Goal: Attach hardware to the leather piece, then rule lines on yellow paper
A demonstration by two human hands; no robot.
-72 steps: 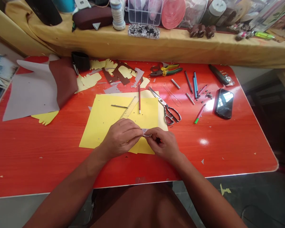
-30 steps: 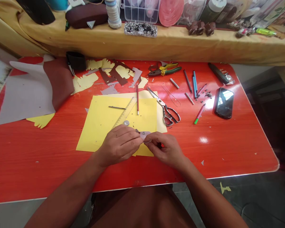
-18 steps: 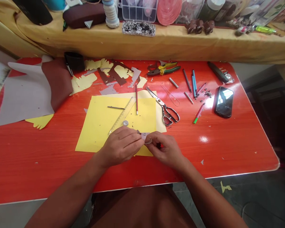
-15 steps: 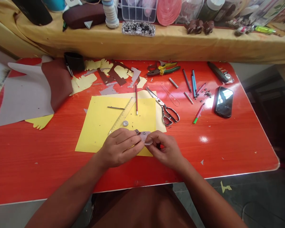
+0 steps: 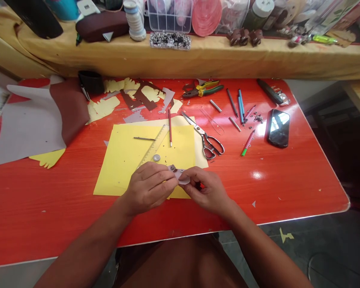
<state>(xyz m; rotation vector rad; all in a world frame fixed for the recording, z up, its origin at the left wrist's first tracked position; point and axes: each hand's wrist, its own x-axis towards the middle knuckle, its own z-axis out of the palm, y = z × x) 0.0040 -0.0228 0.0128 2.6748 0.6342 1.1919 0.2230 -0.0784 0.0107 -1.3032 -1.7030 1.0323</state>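
Note:
Between my two hands is a small greyish-lilac piece of sheet material (image 5: 185,179) with round metal snap fasteners along its upper edge. My left hand (image 5: 151,186) is closed on its left side, and my right hand (image 5: 205,188) pinches its right side between thumb and forefinger. The fingers hide part of the piece. Below them lies a yellow sheet (image 5: 117,160), bearing a clear ruler (image 5: 154,145), a red pencil (image 5: 170,127), a thin dark rod (image 5: 144,139) and a small grey round disc (image 5: 156,157). Scissors (image 5: 206,138) lie just beyond my right hand.
Pliers (image 5: 203,89), several pens (image 5: 241,106), metal rods (image 5: 215,105) and a phone (image 5: 279,128) lie on the red table (image 5: 300,176). Cut scraps (image 5: 148,94) and a large grey-and-maroon sheet (image 5: 30,120) are at left. A cloth-covered shelf (image 5: 138,60) with containers runs along the back.
The view has shifted slightly, so the things on the table appear a little to the left. Both hands keep hold of the piece, and more of its left snap fastener now shows.

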